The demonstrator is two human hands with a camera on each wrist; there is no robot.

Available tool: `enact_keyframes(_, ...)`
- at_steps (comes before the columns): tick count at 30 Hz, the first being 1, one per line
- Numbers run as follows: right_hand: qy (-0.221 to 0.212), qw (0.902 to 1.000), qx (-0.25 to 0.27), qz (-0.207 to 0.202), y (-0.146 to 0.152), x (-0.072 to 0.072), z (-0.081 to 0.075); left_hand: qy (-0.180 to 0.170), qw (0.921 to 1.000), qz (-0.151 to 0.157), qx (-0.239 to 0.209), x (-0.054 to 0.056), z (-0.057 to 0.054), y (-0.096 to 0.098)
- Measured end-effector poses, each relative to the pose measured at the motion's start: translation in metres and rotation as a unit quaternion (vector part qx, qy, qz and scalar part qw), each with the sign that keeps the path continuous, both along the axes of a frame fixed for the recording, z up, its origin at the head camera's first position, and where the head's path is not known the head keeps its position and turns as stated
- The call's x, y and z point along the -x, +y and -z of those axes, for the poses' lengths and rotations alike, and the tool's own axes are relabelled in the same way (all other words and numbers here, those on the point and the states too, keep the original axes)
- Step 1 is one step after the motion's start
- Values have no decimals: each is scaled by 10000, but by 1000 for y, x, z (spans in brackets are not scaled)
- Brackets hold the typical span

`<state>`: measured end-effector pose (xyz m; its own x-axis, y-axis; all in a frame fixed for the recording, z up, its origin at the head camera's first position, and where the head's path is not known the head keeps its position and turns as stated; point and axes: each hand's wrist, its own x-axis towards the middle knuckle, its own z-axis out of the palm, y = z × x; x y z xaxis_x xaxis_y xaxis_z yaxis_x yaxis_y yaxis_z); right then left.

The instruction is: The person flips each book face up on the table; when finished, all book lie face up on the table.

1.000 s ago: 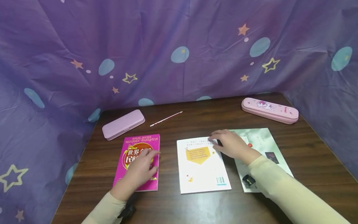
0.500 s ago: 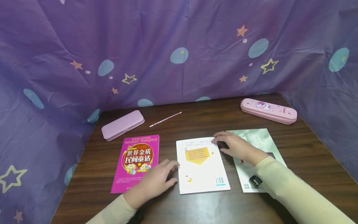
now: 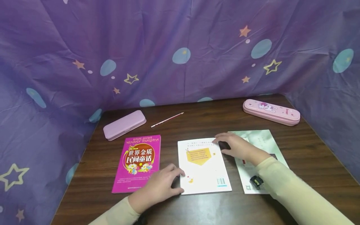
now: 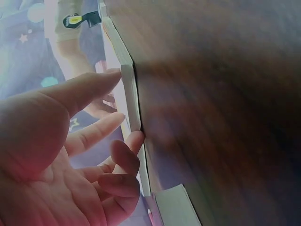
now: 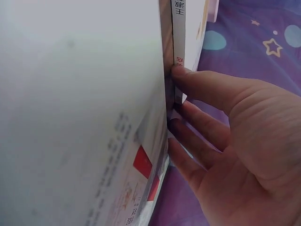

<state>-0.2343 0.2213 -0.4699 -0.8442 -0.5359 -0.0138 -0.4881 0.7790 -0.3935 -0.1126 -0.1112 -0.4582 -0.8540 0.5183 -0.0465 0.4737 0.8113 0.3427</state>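
A white book (image 3: 201, 175) lies back cover up in the middle of the table, with a yellow patch and a barcode on it. My left hand (image 3: 163, 182) is at its left edge, thumb near the lower corner; in the left wrist view the thumb and fingertips meet the page edges. At the top right corner is my right hand (image 3: 236, 147). Its thumb touches the book's spine (image 5: 179, 35) in the right wrist view, and the fingers sit around the corner. Beneath the right forearm lies a pale green book (image 3: 270, 140), partly covered.
To the left lies a magenta storybook (image 3: 121, 170), its lower right corner under the left hand in view. Behind are a plain pink pencil case (image 3: 124, 125), a pencil (image 3: 167, 119) and a pink rabbit pencil case (image 3: 271, 112). A purple curtain (image 3: 146, 47) hangs behind the table (image 3: 202, 120).
My left hand has moved right, from over the magenta storybook to the white book's left edge, then slightly down along it. My right hand has shifted slightly right at the corner.
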Motion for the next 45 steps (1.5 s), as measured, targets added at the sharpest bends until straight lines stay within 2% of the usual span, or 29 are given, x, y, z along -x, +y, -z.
enact_keyframes(9, -44, 10000, 35, 81, 2, 0, 2, -160, 9999, -41, 20, -1, -2, 4)
enact_keyframes(18, 130, 9992, 331, 177, 1, 4, 0, -337, 9991, -240, -44, -5, 1, 3)
enact_keyframes(23, 237, 9994, 223, 71, 6, 4, 1, -445, 9986, -286, -50, -5, 1, 2)
enact_keyframes(28, 428, 9988, 210, -67, 8, 5, 0, -401, 9989, -217, -144, -3, -2, -1)
enact_keyframes(35, 594, 9970, 435, -226, 7, 8, 0, -386, 9988, -206, -213, 0, -1, -3)
enact_keyframes(45, 626, 9930, 950, -306, 4, 11, -2, -462, 9976, -471, -221, -1, -1, -7)
